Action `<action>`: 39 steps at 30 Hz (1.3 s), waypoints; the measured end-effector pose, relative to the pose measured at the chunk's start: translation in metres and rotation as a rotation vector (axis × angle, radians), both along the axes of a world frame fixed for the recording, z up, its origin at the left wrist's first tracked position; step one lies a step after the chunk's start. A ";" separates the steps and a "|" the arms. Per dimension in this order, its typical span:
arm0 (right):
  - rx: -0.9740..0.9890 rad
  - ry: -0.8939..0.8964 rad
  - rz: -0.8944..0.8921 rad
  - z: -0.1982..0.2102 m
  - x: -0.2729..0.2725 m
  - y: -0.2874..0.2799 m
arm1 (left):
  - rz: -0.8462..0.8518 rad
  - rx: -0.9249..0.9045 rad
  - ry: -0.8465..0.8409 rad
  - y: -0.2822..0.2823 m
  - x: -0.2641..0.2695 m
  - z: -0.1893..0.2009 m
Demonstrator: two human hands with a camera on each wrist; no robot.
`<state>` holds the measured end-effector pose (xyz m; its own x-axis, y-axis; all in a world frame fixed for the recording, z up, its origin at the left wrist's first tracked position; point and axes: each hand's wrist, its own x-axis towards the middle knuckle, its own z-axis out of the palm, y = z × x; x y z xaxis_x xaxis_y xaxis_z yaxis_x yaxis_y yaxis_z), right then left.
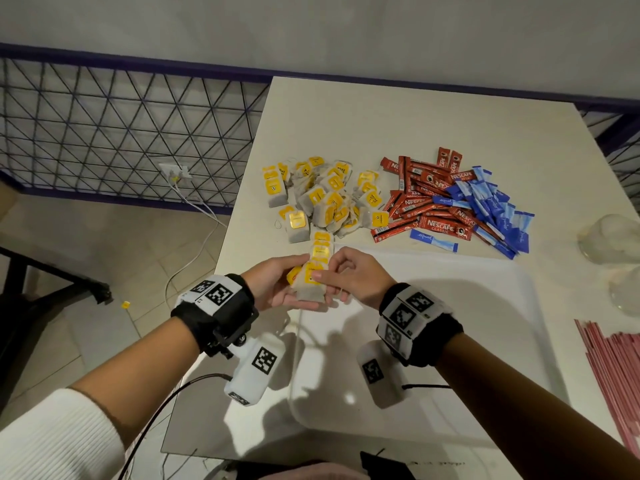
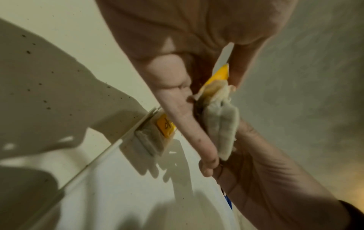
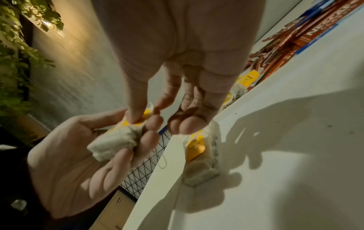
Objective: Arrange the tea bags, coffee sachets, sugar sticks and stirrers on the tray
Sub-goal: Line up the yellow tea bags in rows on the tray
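Yellow-tagged tea bags sit cupped in the left hand, fingers curled under them above the white tray's far-left corner. The right hand pinches the top bag's tag. Beyond, on the table: tea bag pile, red coffee sachets, blue sugar sticks; pink stirrers lie far right.

White table against pale wall. Dark wire-mesh fence left, wall socket with cables behind it. Beige tiled floor left, below.
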<state>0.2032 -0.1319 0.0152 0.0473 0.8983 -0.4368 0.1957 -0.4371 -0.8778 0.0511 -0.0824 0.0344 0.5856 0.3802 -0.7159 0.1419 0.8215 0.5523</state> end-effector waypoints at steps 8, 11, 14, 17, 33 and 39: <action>-0.023 0.099 -0.049 -0.004 0.000 -0.003 | -0.047 0.137 -0.004 -0.003 -0.014 -0.005; -0.053 0.106 -0.067 -0.007 -0.003 -0.006 | -0.063 0.170 0.015 -0.004 -0.016 -0.008; -0.088 0.139 -0.085 -0.009 -0.005 -0.009 | -0.097 0.206 0.057 -0.006 -0.019 -0.011; -0.096 0.138 -0.096 -0.012 -0.006 -0.013 | -0.131 0.252 0.101 -0.008 -0.022 -0.016; -0.149 -0.218 -0.090 -0.032 -0.012 -0.014 | -0.512 0.600 0.437 -0.006 -0.015 -0.038; -0.136 -0.250 -0.089 -0.032 -0.011 -0.005 | -0.527 0.707 0.513 -0.002 -0.012 -0.038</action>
